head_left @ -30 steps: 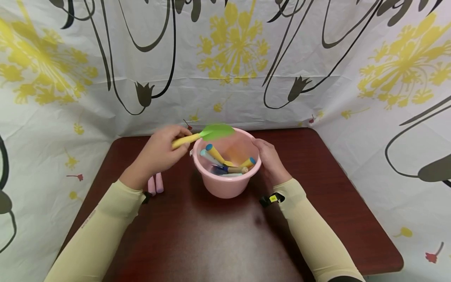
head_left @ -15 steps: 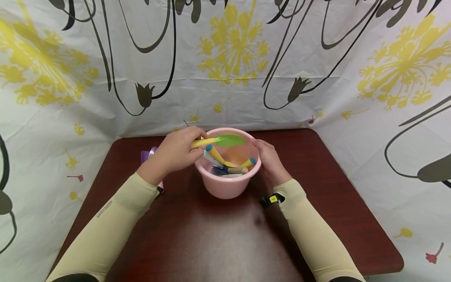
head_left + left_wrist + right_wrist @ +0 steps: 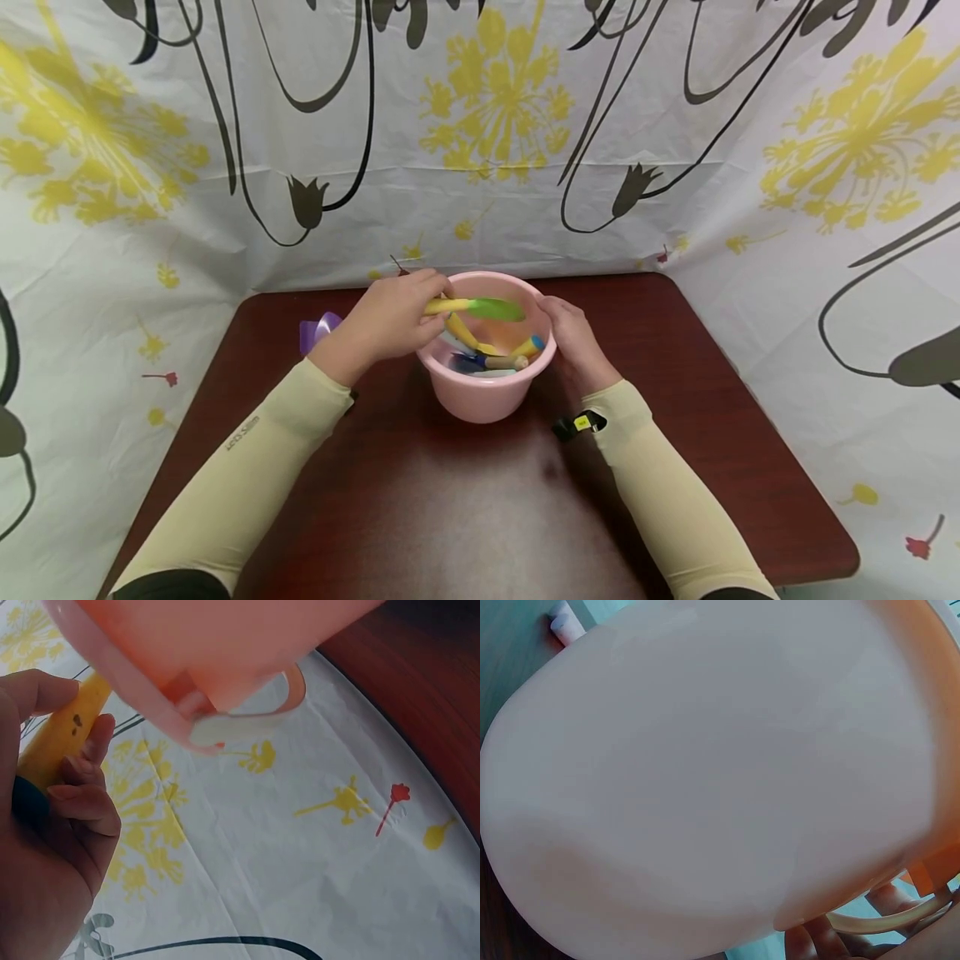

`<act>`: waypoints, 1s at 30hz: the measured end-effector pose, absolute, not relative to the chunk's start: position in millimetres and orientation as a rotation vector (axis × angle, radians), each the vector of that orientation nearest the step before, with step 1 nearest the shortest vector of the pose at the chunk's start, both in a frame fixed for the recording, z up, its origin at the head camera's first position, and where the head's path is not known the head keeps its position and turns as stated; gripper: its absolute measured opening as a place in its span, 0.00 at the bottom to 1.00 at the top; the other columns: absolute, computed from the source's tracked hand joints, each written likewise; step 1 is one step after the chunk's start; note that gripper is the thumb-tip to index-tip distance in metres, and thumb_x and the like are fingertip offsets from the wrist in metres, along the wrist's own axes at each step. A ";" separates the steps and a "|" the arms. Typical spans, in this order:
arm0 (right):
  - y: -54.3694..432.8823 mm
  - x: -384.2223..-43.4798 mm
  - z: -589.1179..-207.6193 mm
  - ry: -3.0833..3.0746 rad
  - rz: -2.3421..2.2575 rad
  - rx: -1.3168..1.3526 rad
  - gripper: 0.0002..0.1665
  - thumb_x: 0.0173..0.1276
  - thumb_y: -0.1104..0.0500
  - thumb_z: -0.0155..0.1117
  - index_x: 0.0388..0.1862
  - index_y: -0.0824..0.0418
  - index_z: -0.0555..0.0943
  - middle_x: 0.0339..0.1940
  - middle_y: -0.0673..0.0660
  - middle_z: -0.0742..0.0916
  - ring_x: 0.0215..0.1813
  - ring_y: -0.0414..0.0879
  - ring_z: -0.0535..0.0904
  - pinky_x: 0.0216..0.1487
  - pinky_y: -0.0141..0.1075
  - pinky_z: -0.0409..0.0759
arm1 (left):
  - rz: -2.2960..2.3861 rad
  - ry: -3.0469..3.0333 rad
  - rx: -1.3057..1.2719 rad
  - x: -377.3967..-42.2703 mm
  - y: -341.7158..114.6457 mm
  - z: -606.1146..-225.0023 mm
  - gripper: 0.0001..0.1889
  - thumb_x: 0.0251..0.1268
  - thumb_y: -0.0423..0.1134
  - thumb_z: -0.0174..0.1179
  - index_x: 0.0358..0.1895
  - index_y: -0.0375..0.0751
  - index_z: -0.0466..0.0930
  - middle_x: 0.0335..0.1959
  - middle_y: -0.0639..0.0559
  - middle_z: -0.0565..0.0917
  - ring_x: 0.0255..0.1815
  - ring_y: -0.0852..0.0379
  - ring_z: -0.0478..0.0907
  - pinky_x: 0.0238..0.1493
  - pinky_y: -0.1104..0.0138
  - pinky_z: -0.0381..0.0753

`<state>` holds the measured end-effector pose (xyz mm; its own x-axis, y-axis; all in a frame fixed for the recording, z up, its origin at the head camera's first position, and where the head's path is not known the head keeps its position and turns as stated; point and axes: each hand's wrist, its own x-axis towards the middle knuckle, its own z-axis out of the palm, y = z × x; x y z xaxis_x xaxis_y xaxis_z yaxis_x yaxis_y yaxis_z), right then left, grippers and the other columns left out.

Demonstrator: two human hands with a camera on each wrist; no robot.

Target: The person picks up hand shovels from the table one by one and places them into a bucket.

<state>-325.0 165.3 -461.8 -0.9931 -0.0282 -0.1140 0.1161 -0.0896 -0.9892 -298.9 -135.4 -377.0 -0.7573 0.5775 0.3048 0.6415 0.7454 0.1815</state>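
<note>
My left hand point(image 3: 390, 321) holds a hand trowel by its yellow handle point(image 3: 64, 727), fingers and thumb curled round it. The trowel's green blade point(image 3: 497, 309) lies over the mouth of a pink bucket point(image 3: 480, 402), pointing right. At the bucket's right side my right hand point(image 3: 576, 342) grips the rim; its fingertips point(image 3: 817, 937) show by the bucket's handle in the right wrist view. Inside are tools: a yellow handle with a blue end point(image 3: 529, 347), another yellow handle point(image 3: 461, 332) and a tan-handled tool with a dark blue part point(image 3: 506, 362). The bucket wall hides their lower parts.
A purple object point(image 3: 318, 329) lies on the dark red table point(image 3: 720, 467), partly behind my left wrist. In the right wrist view, pink handle ends point(image 3: 566, 626) show beyond the bucket. A patterned sheet point(image 3: 480, 217) hangs behind the table and along both sides.
My left hand has moved right with the trowel, bringing the blade from above the bucket's back-left rim down over its mouth. The right hand and bucket have stayed put.
</note>
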 end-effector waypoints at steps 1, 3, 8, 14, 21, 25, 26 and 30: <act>165.0 -324.8 -461.5 2.042 -2.256 0.097 0.31 0.89 0.48 0.55 0.79 0.66 0.76 0.76 0.63 0.80 0.76 0.56 0.77 0.78 0.49 0.74 | -0.402 -2.726 -0.963 -298.9 -133.6 -377.2 0.14 0.76 0.44 0.66 0.59 0.49 0.84 0.51 0.52 0.85 0.38 0.49 0.81 0.43 0.50 0.83; 164.7 -324.4 -461.2 2.029 -2.267 0.096 0.31 0.89 0.49 0.54 0.79 0.66 0.76 0.76 0.63 0.80 0.76 0.56 0.77 0.78 0.49 0.74 | -0.394 -2.748 -0.960 -298.5 -130.1 -378.1 0.14 0.76 0.44 0.66 0.59 0.49 0.84 0.51 0.52 0.84 0.38 0.49 0.81 0.44 0.51 0.83; 165.6 -324.4 -461.2 2.039 -2.246 0.112 0.31 0.89 0.48 0.55 0.81 0.64 0.75 0.78 0.61 0.79 0.78 0.54 0.75 0.80 0.48 0.72 | -0.358 -2.802 -0.937 -298.4 -120.9 -380.8 0.13 0.77 0.45 0.64 0.59 0.50 0.84 0.48 0.53 0.82 0.37 0.51 0.80 0.42 0.53 0.82; 166.7 -324.9 -461.6 2.065 -2.230 0.110 0.32 0.89 0.47 0.55 0.81 0.64 0.75 0.79 0.61 0.78 0.79 0.53 0.74 0.81 0.48 0.71 | -0.319 -2.829 -0.931 -299.3 -112.6 -382.0 0.12 0.77 0.45 0.65 0.58 0.50 0.84 0.50 0.52 0.82 0.37 0.51 0.80 0.41 0.52 0.82; 166.7 -325.8 -462.3 2.088 -2.213 0.101 0.33 0.89 0.46 0.55 0.82 0.63 0.75 0.79 0.61 0.79 0.79 0.52 0.74 0.81 0.49 0.70 | -0.266 -2.839 -0.970 -303.5 -103.9 -384.2 0.12 0.76 0.44 0.65 0.58 0.50 0.84 0.53 0.53 0.84 0.41 0.52 0.82 0.42 0.52 0.84; 166.5 -326.2 -462.7 2.072 -2.218 0.103 0.33 0.89 0.46 0.55 0.81 0.63 0.75 0.79 0.61 0.79 0.79 0.53 0.74 0.81 0.49 0.71 | -0.247 -2.848 -0.988 -305.7 -99.7 -385.3 0.12 0.76 0.44 0.67 0.57 0.50 0.83 0.52 0.54 0.85 0.43 0.52 0.82 0.43 0.52 0.84; 166.4 -326.2 -462.8 2.064 -2.224 0.105 0.32 0.89 0.46 0.55 0.81 0.63 0.75 0.79 0.61 0.79 0.79 0.53 0.74 0.81 0.49 0.71 | -0.240 -2.849 -0.989 -305.9 -98.9 -385.5 0.12 0.75 0.44 0.68 0.56 0.50 0.84 0.52 0.54 0.85 0.43 0.52 0.82 0.43 0.52 0.84; 166.1 -326.3 -462.7 2.044 -2.238 0.110 0.32 0.90 0.47 0.54 0.82 0.62 0.75 0.79 0.60 0.79 0.79 0.53 0.74 0.81 0.49 0.70 | -0.208 -2.847 -0.988 -305.6 -95.5 -386.4 0.12 0.75 0.44 0.69 0.56 0.50 0.83 0.51 0.55 0.85 0.44 0.53 0.83 0.43 0.52 0.84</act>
<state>-326.3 166.1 -462.7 -0.9915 -0.0311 -0.1263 0.1286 -0.0883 -0.9878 -305.6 -95.5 -386.4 -0.7796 0.6059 0.1586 0.6225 0.7775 0.0897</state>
